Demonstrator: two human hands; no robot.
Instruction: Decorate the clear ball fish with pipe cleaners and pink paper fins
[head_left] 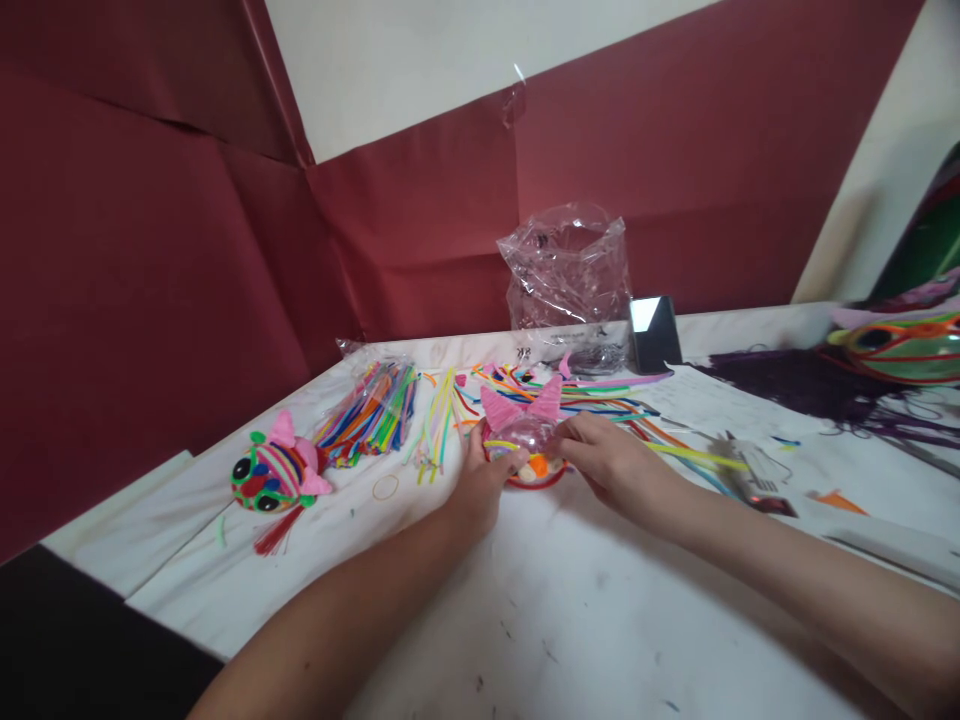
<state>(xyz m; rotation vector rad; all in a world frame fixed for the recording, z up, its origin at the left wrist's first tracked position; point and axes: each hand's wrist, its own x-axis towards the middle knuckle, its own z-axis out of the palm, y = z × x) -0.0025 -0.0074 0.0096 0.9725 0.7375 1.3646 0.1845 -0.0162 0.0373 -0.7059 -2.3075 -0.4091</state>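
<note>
In front of a crinkled clear plastic bag [568, 285], a round, clear plastic ornament with pink flaps [534, 435] is clamped between the left hand [480, 480] and right hand [604, 457]. Just right of the bag, a black rectangular phone [656, 340] is propped upright.

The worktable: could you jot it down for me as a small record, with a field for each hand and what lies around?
Left hand: holds the left side of a clear round toy with pink pointed pieces
Right hand: fingertips at the toy's right side
Off to the left: colourful toy with big black eyes, red tassel
Behind the left hand: bundle of coloured craft stems
Back: clear plastic bag, dark phone
</note>
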